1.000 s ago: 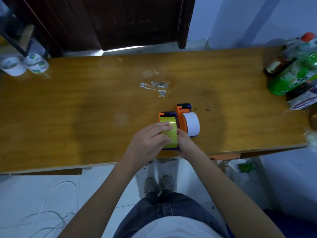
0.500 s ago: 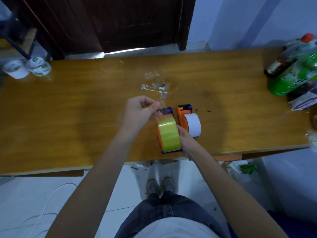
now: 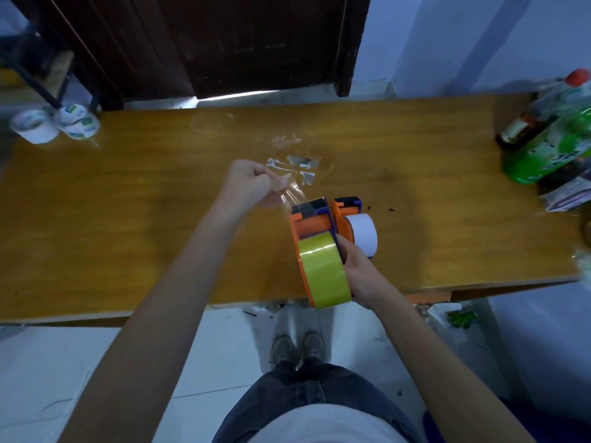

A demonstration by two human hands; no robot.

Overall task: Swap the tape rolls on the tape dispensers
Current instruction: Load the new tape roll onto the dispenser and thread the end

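Left arm extended forward and up across the frame, forearm bare. Left hand (image 3: pixel 252 183) closed in a loose fist, thumb and fingertips (image 3: pixel 281 182) pinched together, knuckles toward the camera's left. Right arm reaches in from lower right, forearm bare, wrist slightly bent. Right hand (image 3: pixel 356 270) curled in a grip, fingers wrapped and partly hidden, thumb side up. Hands apart, left farther forward.

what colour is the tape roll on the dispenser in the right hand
Yellow-green, on the tape roll in the orange dispenser held by the right hand; head view shows it.
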